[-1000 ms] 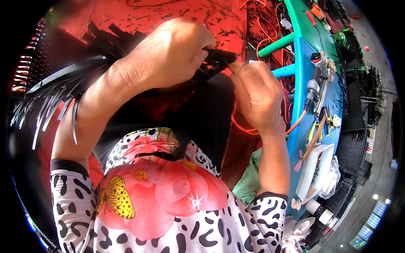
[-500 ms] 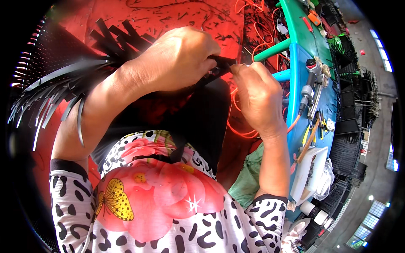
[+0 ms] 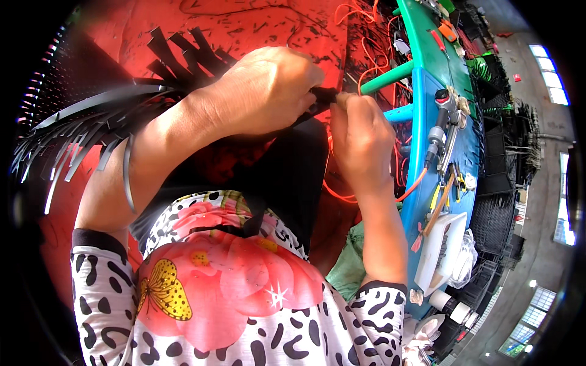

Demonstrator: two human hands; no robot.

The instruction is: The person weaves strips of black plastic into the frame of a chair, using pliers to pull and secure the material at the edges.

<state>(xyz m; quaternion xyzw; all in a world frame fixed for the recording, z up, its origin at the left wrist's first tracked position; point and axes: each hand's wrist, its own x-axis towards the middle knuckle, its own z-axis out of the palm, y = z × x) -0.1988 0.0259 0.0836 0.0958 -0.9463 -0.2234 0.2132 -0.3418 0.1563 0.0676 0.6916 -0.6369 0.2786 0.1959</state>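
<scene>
Near the upper middle, my left hand point(image 3: 271, 85) is closed, its fingers curled around black flat strips point(image 3: 325, 97). My right hand point(image 3: 361, 131) pinches the other end of the same dark piece with thumb and forefinger. Only a short stretch shows between the two hands, and the rest is hidden behind my left hand. Beyond and under my left forearm spreads a bunch of loose black strip ends point(image 3: 104, 100), some hanging over the arm. They run toward a black woven mesh piece point(image 3: 79, 76) at the left.
To the right stand green and blue stools point(image 3: 418, 152), bearing a power tool point(image 3: 438, 131) with an orange hose, pliers point(image 3: 467, 177) and a white tray point(image 3: 441, 250). Black scraps litter the red floor sheet point(image 3: 262, 27). A green cloth sack point(image 3: 349, 262) lies by my right forearm.
My right hand has come a little left and down, closer to my left hand. Less of the black strip shows between them. My left hand has lowered slightly.
</scene>
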